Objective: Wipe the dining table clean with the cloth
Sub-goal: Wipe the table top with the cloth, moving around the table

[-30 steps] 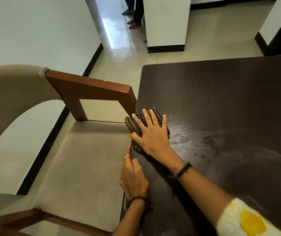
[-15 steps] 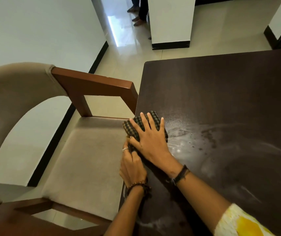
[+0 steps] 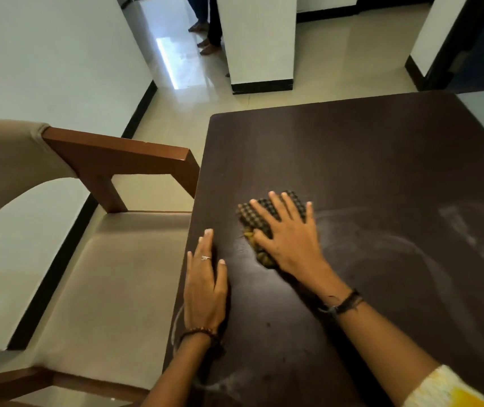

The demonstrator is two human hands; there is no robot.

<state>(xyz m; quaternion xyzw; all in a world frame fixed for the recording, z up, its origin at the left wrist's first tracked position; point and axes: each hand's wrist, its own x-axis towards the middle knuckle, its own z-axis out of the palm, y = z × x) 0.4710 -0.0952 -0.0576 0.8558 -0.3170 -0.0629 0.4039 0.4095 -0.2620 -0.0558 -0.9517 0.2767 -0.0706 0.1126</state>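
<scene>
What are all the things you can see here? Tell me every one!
table: one, dark brown, right side, with pale smears on it
cloth: one, dark checked, on the table under the right hand
chair: one, beige seat and brown wood arm, left of the table
floor: pale shiny tiles, behind the table
walls: white with black skirting, left and far back
feet: someone standing, far back in the doorway
ring: one, silver, on a left finger
bracelets: one dark on the right wrist, one beaded on the left
sleeve: white and yellow, right arm
left hand: flat on the table edge
right hand: flat, pressing the cloth
</scene>
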